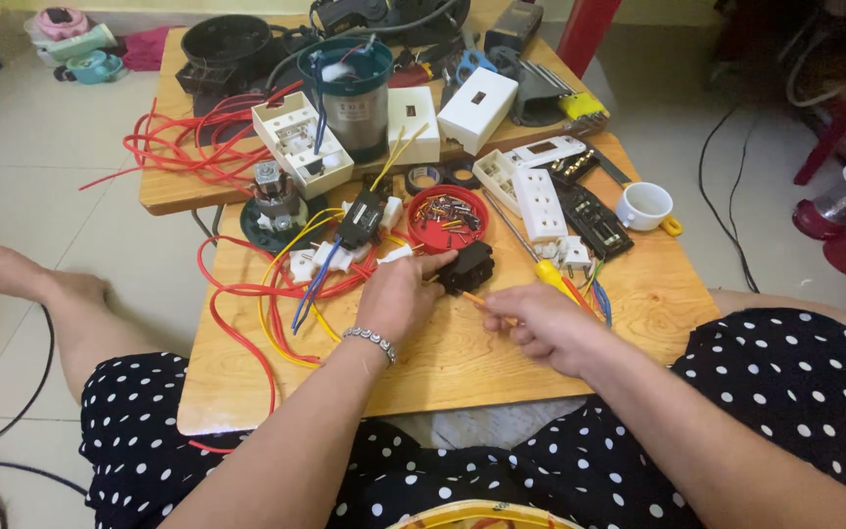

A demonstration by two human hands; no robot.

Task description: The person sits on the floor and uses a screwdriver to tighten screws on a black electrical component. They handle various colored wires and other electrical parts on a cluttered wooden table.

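Low wooden table (462, 367) on tiled floor, cluttered with electrical parts. Left hand (399, 294) presses fingers on a black switch block (467, 266) near table centre, just near of a red round tray (447, 217). Right hand (540, 323) pinches a thin orange wire (477, 300) pointing at the block. Red and yellow wires (266, 294) lie left.

low wooden table (462, 372) on tiled floor (31, 147) | on it: red round lid of small parts (447, 217); white socket strip (539, 203); white cup (644, 206); black switch block (467, 266); red and yellow wires (266, 294); yellow-handled screwdriver (552, 275) | second table (173, 186) behind, clutter hard to sort
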